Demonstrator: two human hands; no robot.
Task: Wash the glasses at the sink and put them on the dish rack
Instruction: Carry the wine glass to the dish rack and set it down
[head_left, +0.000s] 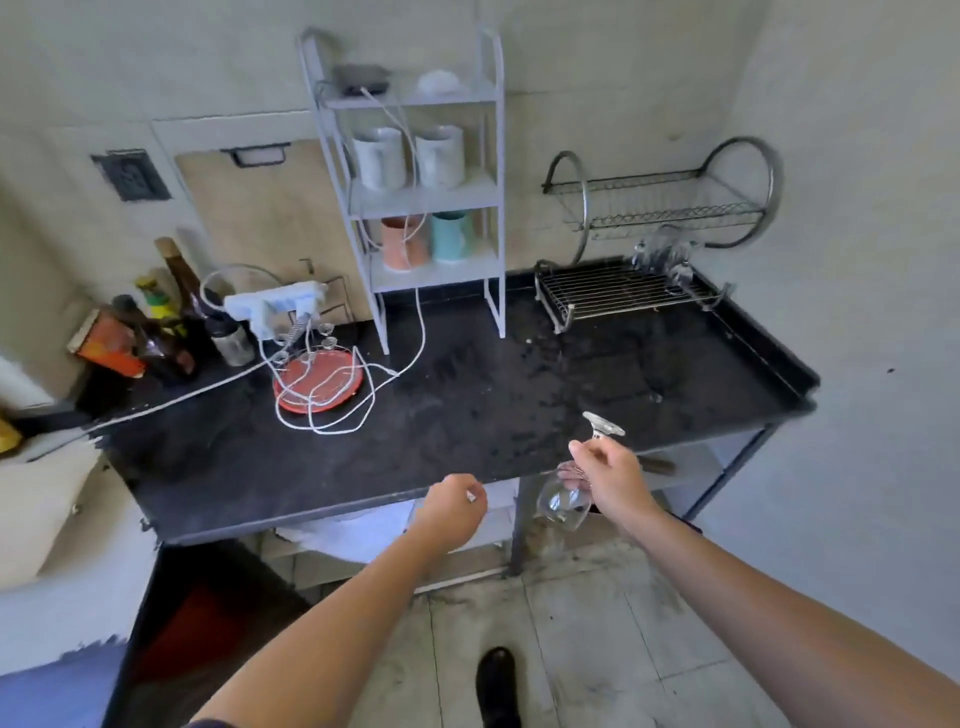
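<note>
Right hand (610, 478) pinches the stem of a clear stemmed wine glass (566, 501), bowl down, likely for draining, before the black bench (467, 415). Left hand (452, 512) loosely curled, apparently empty. Two-tier chrome wire dish rack (623, 291) stands at rear right, well apart.

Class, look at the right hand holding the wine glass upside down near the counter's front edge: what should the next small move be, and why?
Probably carry the wine glass up and back toward the dish rack. The right hand grips its stem, bowl down, ready to set, and the rack's lower tier has bare space beside glasses already there.
</note>
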